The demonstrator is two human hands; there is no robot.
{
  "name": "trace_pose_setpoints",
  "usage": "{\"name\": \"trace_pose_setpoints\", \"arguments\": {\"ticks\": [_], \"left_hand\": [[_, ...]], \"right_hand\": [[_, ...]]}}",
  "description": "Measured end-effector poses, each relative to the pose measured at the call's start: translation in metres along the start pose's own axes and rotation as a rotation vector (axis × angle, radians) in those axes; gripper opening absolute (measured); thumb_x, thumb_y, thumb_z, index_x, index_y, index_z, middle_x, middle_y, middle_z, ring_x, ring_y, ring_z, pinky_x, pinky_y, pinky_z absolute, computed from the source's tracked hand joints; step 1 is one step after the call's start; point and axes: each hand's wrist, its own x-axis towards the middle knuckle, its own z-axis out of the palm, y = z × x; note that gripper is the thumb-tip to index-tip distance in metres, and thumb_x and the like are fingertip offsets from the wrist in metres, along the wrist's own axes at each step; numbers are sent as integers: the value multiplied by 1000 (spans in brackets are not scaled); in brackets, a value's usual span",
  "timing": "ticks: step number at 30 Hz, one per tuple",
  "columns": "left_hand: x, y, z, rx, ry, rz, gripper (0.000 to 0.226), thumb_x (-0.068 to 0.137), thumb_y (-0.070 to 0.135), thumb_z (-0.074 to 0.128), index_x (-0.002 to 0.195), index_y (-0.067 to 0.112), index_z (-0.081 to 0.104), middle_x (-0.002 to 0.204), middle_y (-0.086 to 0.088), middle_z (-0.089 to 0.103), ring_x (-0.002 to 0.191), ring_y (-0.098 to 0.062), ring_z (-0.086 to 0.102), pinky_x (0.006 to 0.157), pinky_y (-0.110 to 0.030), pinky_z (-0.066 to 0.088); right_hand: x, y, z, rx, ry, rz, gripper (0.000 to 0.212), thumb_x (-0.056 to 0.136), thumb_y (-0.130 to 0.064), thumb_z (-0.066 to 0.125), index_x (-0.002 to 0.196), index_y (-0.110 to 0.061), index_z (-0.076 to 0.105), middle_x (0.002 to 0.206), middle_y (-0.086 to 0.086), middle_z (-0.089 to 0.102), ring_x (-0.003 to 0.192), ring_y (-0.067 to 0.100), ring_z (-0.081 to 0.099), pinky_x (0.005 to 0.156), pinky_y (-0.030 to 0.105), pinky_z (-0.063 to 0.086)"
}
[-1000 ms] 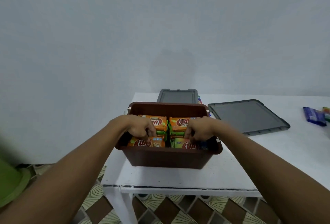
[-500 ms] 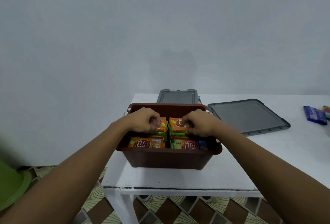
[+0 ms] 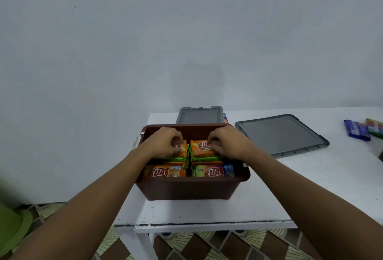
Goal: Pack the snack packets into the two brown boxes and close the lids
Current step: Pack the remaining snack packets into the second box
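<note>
in the far half of the open brown plastic box (image 3: 192, 187) on the white table (image 3: 310, 187), two orange snack packets are handled side by side. the left hand (image 3: 165, 142) is curled onto the left orange packet (image 3: 182, 149), fingers bent inward; the right hand (image 3: 224, 142) is curled onto the right orange packet (image 3: 200, 149). whether the packets are pinched or only pressed cannot be told. the loose grey plastic lid (image 3: 281, 135) lies flat, just right of the box, nearer the right hand.
</note>
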Motion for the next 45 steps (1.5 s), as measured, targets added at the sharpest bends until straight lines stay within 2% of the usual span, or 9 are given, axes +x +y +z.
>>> {"name": "trace_pose_setpoints", "arguments": {"ticks": [5,10,14,20,27,32,38,42,45], "left_hand": [[30,45,-3,-286,162,78,12,88,24,69,99,21,68,91,6,65,84,-8,61,72,-19,50],[92,117,7,-385,183,185,10,89,24,67,95,18,71,91,8,68,84,-1,61,72,-15,46],[158,178,35,-391,111,275,8,87,23,69,91,17,71,91,6,70,81,-5,64,71,-11,46],[258,266,91,-383,-22,297,6,86,27,68,89,22,69,91,7,69,84,-11,64,76,-21,50],[337,340,147,-384,-113,240,14,86,29,68,95,19,70,96,7,69,89,-10,64,80,-23,52],[387,380,166,-427,-125,255,14,87,31,68,93,19,69,93,8,68,86,-10,64,78,-27,52],[439,419,207,-422,-158,275,17,89,32,66,100,19,66,96,4,65,84,-12,62,82,-33,54],[464,450,235,-351,-207,228,34,86,48,65,109,23,61,104,3,60,87,-10,57,76,-26,49],[474,476,248,-274,-261,146,58,77,64,65,114,20,55,111,-1,59,93,-13,55,73,-26,45]], "right_hand": [[-36,63,-3,329,376,271,16,93,-23,60,104,-19,70,106,-5,68,97,13,60,86,30,49],[-88,155,-12,504,481,556,11,90,-12,64,98,-14,72,95,-3,70,89,11,62,75,8,41],[-116,226,-16,517,525,671,12,89,-13,64,96,-18,73,93,-5,70,86,11,64,82,22,47],[-139,330,-28,480,435,719,11,89,-16,62,89,-26,67,87,-8,69,84,12,66,75,25,51],[-131,433,-88,412,409,693,14,91,-17,62,101,-15,71,95,-3,71,86,11,64,73,19,46],[-131,498,-119,436,262,718,8,91,-22,62,96,-18,69,91,-1,70,69,13,64,54,18,44],[-129,577,-115,403,93,808,7,87,-25,68,92,-21,68,93,5,71,81,21,70,69,30,57],[-130,615,-108,271,-105,884,22,88,-31,68,105,-18,67,99,0,63,75,12,62,57,21,47],[-128,627,-108,181,-234,998,36,88,-35,68,114,-11,62,108,7,63,92,23,64,75,36,59]]}}
